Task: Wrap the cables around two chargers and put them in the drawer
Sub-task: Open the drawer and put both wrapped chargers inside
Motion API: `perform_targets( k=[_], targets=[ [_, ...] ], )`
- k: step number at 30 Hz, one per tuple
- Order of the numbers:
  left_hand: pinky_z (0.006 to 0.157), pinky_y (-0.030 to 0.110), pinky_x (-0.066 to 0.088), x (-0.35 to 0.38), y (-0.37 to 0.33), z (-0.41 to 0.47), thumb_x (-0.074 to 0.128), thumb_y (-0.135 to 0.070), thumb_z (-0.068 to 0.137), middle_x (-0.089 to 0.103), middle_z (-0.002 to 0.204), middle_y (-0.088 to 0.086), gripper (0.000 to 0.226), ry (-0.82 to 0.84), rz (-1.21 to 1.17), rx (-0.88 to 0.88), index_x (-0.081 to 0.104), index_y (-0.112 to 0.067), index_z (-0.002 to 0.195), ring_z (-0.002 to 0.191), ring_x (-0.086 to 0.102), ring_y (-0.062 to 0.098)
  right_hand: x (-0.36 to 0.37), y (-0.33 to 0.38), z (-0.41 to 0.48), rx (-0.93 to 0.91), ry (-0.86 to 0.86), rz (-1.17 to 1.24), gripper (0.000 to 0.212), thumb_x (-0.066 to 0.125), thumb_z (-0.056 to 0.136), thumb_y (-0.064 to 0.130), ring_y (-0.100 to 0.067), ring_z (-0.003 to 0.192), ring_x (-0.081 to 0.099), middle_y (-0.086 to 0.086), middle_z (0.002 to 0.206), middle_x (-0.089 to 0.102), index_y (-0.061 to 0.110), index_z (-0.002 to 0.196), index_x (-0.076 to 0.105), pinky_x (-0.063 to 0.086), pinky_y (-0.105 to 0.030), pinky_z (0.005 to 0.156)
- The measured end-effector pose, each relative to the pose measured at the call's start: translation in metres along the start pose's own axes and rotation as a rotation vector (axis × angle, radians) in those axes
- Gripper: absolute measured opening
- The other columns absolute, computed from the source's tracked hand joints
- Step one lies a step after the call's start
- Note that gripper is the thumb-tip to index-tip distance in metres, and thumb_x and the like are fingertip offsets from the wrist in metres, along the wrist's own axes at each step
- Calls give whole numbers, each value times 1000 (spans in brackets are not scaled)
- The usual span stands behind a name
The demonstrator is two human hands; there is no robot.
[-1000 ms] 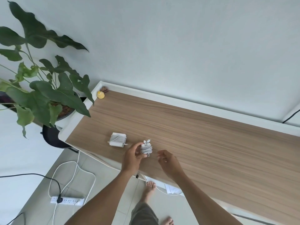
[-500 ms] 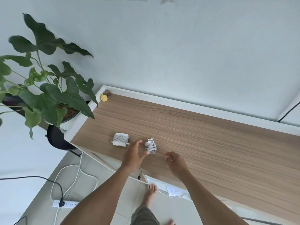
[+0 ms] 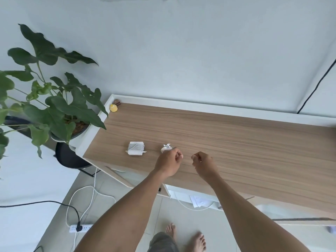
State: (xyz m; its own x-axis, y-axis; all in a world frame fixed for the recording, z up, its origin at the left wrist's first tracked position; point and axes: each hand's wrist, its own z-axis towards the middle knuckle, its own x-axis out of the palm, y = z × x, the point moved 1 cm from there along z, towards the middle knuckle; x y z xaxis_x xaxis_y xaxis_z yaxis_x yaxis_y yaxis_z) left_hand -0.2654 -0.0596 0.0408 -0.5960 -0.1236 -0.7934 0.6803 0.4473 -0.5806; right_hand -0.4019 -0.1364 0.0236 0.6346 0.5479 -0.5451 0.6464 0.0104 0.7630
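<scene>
Two white chargers with their cables wound round them lie on the wooden desk (image 3: 236, 142). The larger square charger (image 3: 135, 148) sits to the left. The smaller charger (image 3: 165, 147) lies just beyond the knuckles of my left hand (image 3: 169, 163), which partly hides it. That hand is curled and holds nothing that I can see. A little to the right, my right hand (image 3: 204, 165) hovers over the desk, also curled and empty. Below the desk's front edge a drawer (image 3: 166, 191) stands pulled out, with white paper in it.
A small yellow object (image 3: 113, 108) sits in the desk's far left corner. A potted plant (image 3: 54, 110) stands left of the desk. On the floor lie a power strip (image 3: 80, 229) and white and black cables. My bare feet are below.
My left hand has let go of the smaller charger, which now rests on the desk. Both hands have curled their fingers in and drawn slightly back.
</scene>
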Motion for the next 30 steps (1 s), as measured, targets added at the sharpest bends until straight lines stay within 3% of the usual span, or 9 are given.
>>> perform_targets(
  k=[7, 13, 18, 21, 26, 30],
  targets=[
    [72, 37, 53, 20, 16, -14, 55, -22, 88, 67, 82, -3, 9, 46, 21, 108, 63, -21, 87, 76, 63, 19, 3, -24, -27, 75, -84, 55, 17, 49, 91, 21, -27, 77, 66, -1, 73, 69, 24, 79, 61, 55, -40, 72],
    [88, 40, 46, 38, 35, -20, 53, -25, 93, 59, 112, 5, 23, 48, 146, 347, 60, -14, 112, 106, 52, 24, 27, -45, -57, 200, -122, 106, 18, 49, 91, 22, -22, 69, 65, 1, 71, 68, 16, 87, 65, 53, -35, 69],
    [97, 47, 41, 61, 36, -10, 48, -36, 94, 55, 125, 10, 40, 97, 332, 569, 56, -16, 128, 117, 48, 30, 57, -84, -79, 569, -73, 580, 16, 48, 93, 11, -21, 55, 53, -10, 69, 58, 3, 89, 61, 46, -27, 52],
    [104, 48, 38, 75, 32, 5, 33, -42, 96, 49, 140, 9, 49, 152, 408, 626, 49, -21, 138, 130, 42, 31, 77, -111, -83, 765, -152, 868, 17, 48, 96, 17, -24, 64, 59, -13, 80, 60, 3, 93, 57, 54, -29, 62],
    [117, 50, 19, 101, 43, 31, 23, -40, 100, 31, 156, 8, 53, 265, 459, 685, 31, -24, 149, 145, 21, 31, 106, -137, -58, 874, -289, 1353, 42, 43, 100, 36, -33, 100, 59, -16, 102, 56, 2, 125, 44, 52, -42, 87],
    [119, 47, 13, 118, 60, 29, 21, -41, 100, 25, 160, 5, 52, 168, 521, 736, 29, -29, 150, 148, 18, 28, 115, -151, -31, 898, -376, 1536, 62, 40, 97, 48, -32, 123, 51, -17, 135, 46, 5, 141, 33, 46, -45, 99]
  ],
)
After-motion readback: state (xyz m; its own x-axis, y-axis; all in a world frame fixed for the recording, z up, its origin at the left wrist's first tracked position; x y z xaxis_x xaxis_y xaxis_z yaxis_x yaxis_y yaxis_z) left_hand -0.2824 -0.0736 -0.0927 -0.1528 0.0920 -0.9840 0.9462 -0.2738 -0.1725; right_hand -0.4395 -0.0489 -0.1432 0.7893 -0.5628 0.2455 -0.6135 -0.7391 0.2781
